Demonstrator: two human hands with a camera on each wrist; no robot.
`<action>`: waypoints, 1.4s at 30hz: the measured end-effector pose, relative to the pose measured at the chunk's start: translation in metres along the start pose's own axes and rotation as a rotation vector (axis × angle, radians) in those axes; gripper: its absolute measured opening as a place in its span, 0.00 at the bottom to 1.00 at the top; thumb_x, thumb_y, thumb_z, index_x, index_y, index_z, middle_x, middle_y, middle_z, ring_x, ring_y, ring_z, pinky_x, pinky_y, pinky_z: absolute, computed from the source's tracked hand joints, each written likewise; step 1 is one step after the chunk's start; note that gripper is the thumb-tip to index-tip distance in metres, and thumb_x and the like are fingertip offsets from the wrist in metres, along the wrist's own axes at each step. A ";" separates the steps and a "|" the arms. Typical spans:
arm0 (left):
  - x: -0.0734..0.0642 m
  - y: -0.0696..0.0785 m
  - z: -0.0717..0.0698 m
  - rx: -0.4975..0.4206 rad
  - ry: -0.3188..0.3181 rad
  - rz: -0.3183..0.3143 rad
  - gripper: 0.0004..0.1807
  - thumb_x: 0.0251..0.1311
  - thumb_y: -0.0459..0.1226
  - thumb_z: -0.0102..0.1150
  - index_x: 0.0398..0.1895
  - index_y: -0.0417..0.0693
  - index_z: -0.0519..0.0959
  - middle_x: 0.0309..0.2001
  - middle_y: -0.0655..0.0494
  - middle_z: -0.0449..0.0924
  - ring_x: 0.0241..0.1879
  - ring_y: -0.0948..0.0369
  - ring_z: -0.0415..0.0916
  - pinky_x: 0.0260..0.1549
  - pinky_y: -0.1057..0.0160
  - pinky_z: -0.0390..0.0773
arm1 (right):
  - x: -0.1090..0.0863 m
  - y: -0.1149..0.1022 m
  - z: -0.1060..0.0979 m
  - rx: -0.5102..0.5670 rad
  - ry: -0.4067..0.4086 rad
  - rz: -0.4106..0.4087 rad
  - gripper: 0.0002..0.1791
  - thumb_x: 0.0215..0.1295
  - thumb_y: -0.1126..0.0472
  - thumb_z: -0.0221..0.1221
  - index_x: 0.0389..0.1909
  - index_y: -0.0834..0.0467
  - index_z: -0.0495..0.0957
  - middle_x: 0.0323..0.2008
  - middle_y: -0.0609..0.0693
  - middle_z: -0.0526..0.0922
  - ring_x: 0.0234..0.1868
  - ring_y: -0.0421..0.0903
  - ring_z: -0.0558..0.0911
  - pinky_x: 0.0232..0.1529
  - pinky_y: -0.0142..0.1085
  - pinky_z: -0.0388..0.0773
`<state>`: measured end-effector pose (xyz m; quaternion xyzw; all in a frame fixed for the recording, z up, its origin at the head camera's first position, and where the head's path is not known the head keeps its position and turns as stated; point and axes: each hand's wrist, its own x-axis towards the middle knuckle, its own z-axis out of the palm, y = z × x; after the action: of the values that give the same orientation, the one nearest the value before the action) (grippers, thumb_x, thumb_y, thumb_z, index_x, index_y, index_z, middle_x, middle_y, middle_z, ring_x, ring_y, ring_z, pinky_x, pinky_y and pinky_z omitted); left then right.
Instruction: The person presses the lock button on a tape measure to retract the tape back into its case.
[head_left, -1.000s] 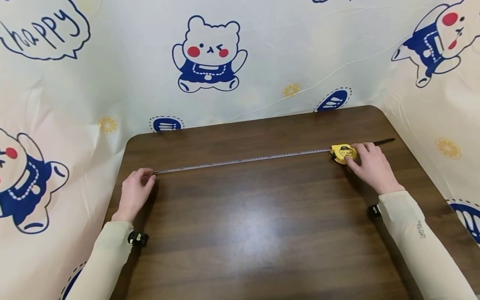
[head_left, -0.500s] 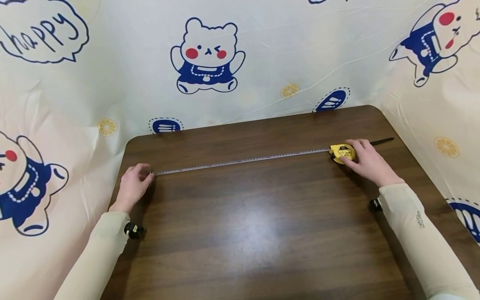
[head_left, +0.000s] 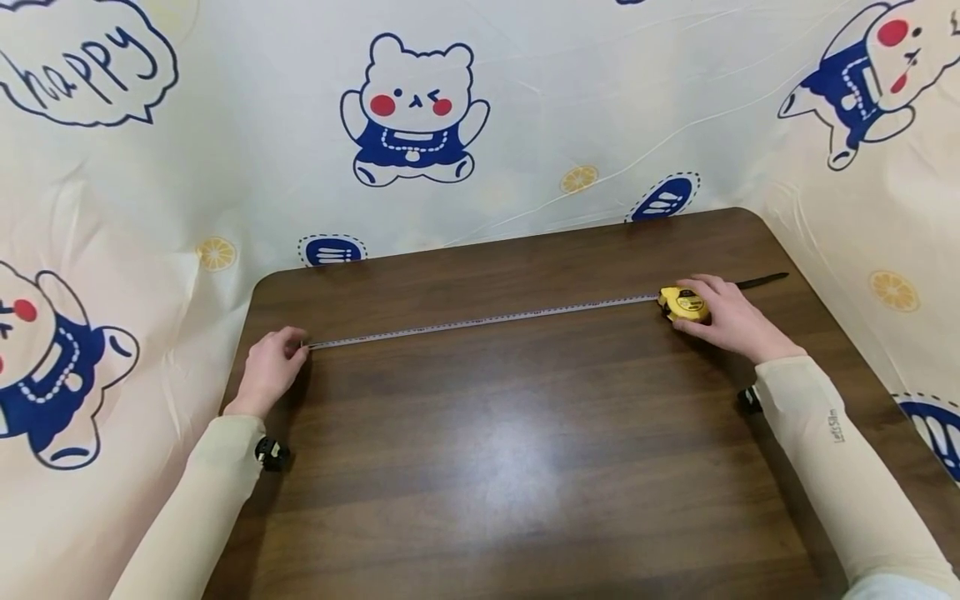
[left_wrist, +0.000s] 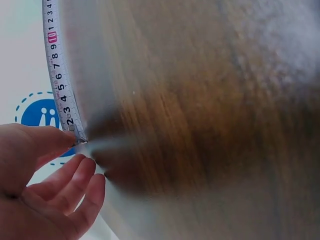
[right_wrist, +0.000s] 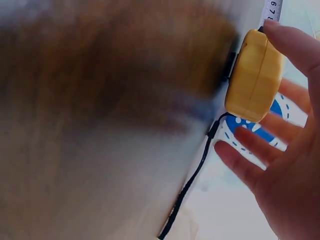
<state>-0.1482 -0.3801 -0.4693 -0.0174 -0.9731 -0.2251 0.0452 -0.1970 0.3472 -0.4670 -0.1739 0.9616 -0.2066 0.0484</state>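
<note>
A yellow tape measure (head_left: pixel 684 305) sits at the right of the brown table, its blade (head_left: pixel 480 321) drawn out in a nearly straight line to the left. My right hand (head_left: pixel 733 318) grips the case from the right. In the right wrist view, the thumb (right_wrist: pixel 292 45) lies near the mouth where the blade comes out, with the fingers behind the case (right_wrist: pixel 255 77). At the other end, my left hand (head_left: pixel 268 368) pinches the blade's tip. The left wrist view has the thumb (left_wrist: pixel 47 140) over the metal end hook, and low numbers show beside it.
A black wrist strap (head_left: pixel 763 281) trails from the case toward the table's right edge. The wooden table (head_left: pixel 420 433) has rounded far corners. A cartoon-printed sheet (head_left: pixel 525 83) hangs behind it and along both sides. Each sleeve carries a small black wrist camera (head_left: pixel 272 454).
My right hand has shifted left along the tape measure's case, with its thumb farther forward. The left hand has moved slightly at the blade's tip. The blade stays drawn out.
</note>
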 end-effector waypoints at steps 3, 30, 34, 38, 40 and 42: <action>0.002 -0.001 0.000 0.010 -0.011 -0.001 0.12 0.68 0.29 0.59 0.51 0.31 0.80 0.44 0.29 0.80 0.43 0.36 0.79 0.44 0.35 0.75 | 0.003 0.001 -0.001 0.017 -0.029 -0.030 0.38 0.69 0.56 0.69 0.74 0.63 0.65 0.74 0.70 0.60 0.71 0.73 0.61 0.69 0.69 0.58; 0.005 -0.007 -0.010 0.030 -0.046 0.022 0.06 0.67 0.30 0.66 0.44 0.39 0.88 0.45 0.34 0.87 0.41 0.41 0.80 0.45 0.39 0.76 | 0.005 0.003 -0.004 0.103 -0.085 -0.126 0.23 0.68 0.68 0.67 0.63 0.60 0.76 0.64 0.67 0.70 0.62 0.66 0.68 0.64 0.69 0.65; 0.004 -0.005 -0.013 0.030 -0.048 0.029 0.06 0.67 0.30 0.66 0.44 0.39 0.88 0.43 0.36 0.88 0.39 0.42 0.82 0.43 0.41 0.76 | 0.001 -0.002 -0.008 0.082 -0.078 -0.154 0.21 0.69 0.68 0.66 0.61 0.59 0.77 0.64 0.69 0.68 0.62 0.68 0.67 0.62 0.69 0.66; 0.002 -0.002 -0.017 0.028 -0.037 0.041 0.06 0.67 0.30 0.65 0.43 0.39 0.88 0.41 0.38 0.88 0.39 0.42 0.83 0.43 0.42 0.76 | -0.005 -0.008 -0.014 0.062 -0.055 -0.176 0.19 0.70 0.69 0.65 0.60 0.58 0.78 0.66 0.71 0.67 0.63 0.70 0.67 0.60 0.70 0.67; 0.002 -0.001 -0.019 0.025 -0.028 0.050 0.06 0.66 0.29 0.64 0.43 0.38 0.88 0.40 0.38 0.88 0.39 0.42 0.84 0.42 0.43 0.76 | -0.007 -0.011 -0.017 0.052 -0.041 -0.192 0.19 0.69 0.70 0.66 0.59 0.58 0.78 0.65 0.71 0.67 0.62 0.71 0.68 0.59 0.70 0.68; 0.001 0.001 -0.021 0.021 -0.019 0.057 0.06 0.66 0.29 0.64 0.42 0.38 0.88 0.39 0.38 0.89 0.39 0.43 0.84 0.41 0.45 0.76 | -0.010 -0.013 -0.020 0.040 -0.026 -0.212 0.20 0.68 0.70 0.66 0.59 0.58 0.79 0.65 0.71 0.68 0.62 0.71 0.68 0.58 0.70 0.68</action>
<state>-0.1474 -0.3887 -0.4503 -0.0466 -0.9749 -0.2135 0.0426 -0.1871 0.3467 -0.4434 -0.2763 0.9328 -0.2273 0.0421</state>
